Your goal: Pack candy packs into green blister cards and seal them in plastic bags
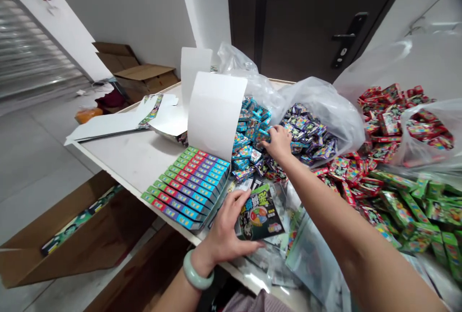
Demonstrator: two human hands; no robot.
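My left hand [228,228], with a pale green bangle on its wrist, has its thumb and fingers around a flat black packet [260,216] printed in green and yellow. Out over the piles, my right hand [278,143] pinches a small blue box [264,132]. Under and beside it lie a heap of blue boxes [249,131] and a heap of purple boxes [306,131]. To the left of my hands stands an open display carton [221,110], its white lid raised. Rows of small green, red, purple and blue boxes [187,189] fill it.
Red boxes [390,124] and green boxes [415,206] are heaped at the right among clear plastic bags [325,105]. Flattened white cartons [108,127] lie on the table's [108,153] far left. An open cardboard box [68,244] stands below the edge. Behind is a dark door [296,23].
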